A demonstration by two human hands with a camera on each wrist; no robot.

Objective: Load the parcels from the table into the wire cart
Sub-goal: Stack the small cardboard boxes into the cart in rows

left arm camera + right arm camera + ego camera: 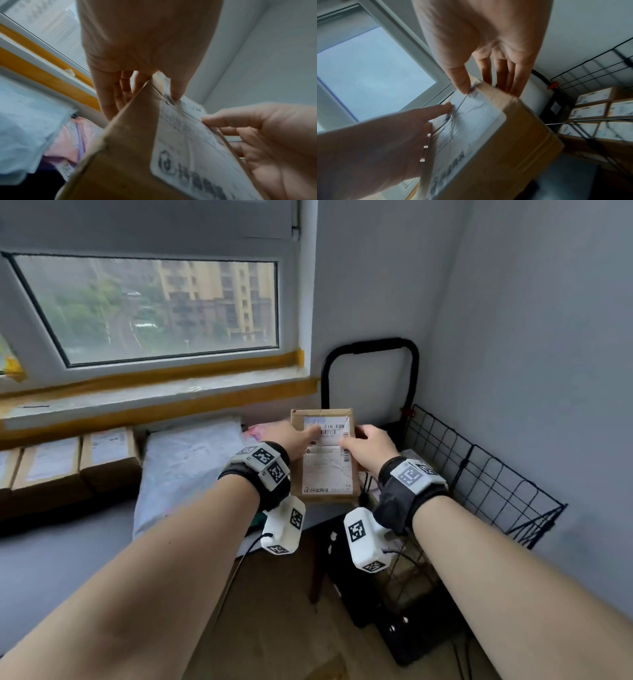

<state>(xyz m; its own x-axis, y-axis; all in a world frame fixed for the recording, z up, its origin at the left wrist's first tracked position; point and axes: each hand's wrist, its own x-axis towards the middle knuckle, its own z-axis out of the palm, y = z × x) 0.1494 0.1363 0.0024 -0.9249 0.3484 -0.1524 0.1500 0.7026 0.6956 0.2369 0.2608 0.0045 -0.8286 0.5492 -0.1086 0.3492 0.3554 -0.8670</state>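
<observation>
both hands (298,436) (368,445) pinch box (327,453) by its sides, thumbs on label | box in the air just left of cart (479,470), above surface edge | risk: thin grip slips, box catches cart rim, drops

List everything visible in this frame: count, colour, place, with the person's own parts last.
Held box: one, brown with white label, in the air between table and cart.
Wire cart: one, black, right corner by the wall.
Boxes in cart: several, brown with white labels, exact count unclear.
Boxes on table: at least three, brown, far left under the window sill.
Mailer bag: one, pale grey, on the table.
Pink parcel: one, on the table beside the mailer.
Left hand: grips the box's left edge.
Right hand: grips its right edge.
</observation>
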